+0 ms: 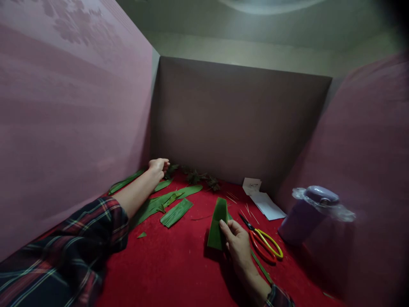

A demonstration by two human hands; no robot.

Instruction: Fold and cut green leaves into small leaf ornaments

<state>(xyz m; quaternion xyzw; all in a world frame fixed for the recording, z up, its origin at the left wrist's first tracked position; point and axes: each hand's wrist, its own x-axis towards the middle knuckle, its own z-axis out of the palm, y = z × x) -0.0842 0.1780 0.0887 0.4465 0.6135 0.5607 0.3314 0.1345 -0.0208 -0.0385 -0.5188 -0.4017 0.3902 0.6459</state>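
1. One right hand (238, 243) pinches one green leaf piece (216, 226) above the red cloth (179, 273).
2. Its long axis runs away from the person; the narrower end points toward the back panel (236, 115).
3. One left hand (158, 164) is stretched out; its grasp I cannot tell.
4. One pair of scissors (252, 230), one purple container (297, 224).

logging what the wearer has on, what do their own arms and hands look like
The left hand and right hand are bare, with no gloves. The left sleeve is dark plaid with red bands and thin pale lines, ending partway along the forearm. Of the right sleeve, only a bit of similar dark plaid shows at the bottom edge.
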